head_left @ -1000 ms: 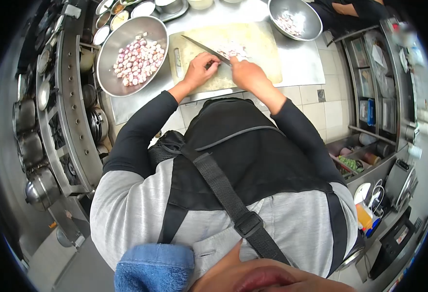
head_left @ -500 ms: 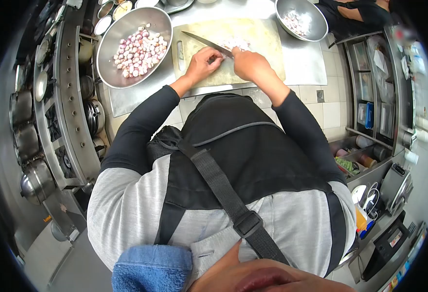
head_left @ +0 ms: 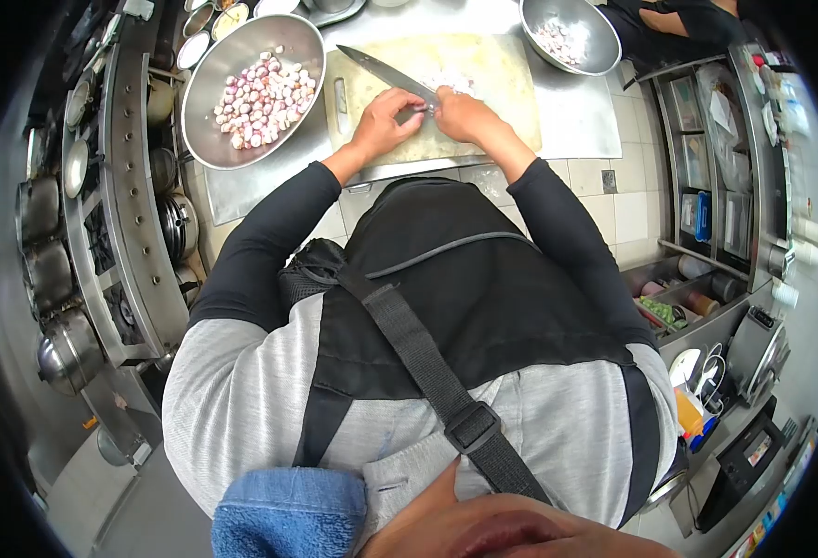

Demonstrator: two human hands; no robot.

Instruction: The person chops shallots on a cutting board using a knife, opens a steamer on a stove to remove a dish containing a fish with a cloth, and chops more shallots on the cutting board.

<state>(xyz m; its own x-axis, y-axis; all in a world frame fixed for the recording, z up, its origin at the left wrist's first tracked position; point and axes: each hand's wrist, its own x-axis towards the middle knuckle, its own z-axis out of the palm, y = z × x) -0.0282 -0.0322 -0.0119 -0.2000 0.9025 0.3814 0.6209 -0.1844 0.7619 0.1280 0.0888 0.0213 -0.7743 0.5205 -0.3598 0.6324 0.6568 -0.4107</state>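
My right hand (head_left: 465, 118) is wrapped round the handle of a large knife (head_left: 383, 71), whose blade points up and left over the pale cutting board (head_left: 511, 74). Close beside it, the bent fingers of my left hand (head_left: 387, 123) pinch something small near the blade; what it is cannot be made out. Chopped pinkish-white pieces (head_left: 457, 84) lie on the board just beyond my right hand. To the left, a steel bowl (head_left: 199, 121) holds many small peeled shallots (head_left: 262, 100). Another steel bowl (head_left: 599, 58) at the upper right contains cut pieces (head_left: 558, 42).
Small dishes (head_left: 232, 19) stand at the table's back left. A metal rack with pans (head_left: 178, 226) runs along the left. Shelves (head_left: 720, 167) with containers are on the right. Part of another person (head_left: 669, 20) in dark clothing shows at the top right.
The knife and my right hand have shifted slightly left, and the blade is turned at a steeper slant. My left hand stays beside the blade. The view has moved a little.
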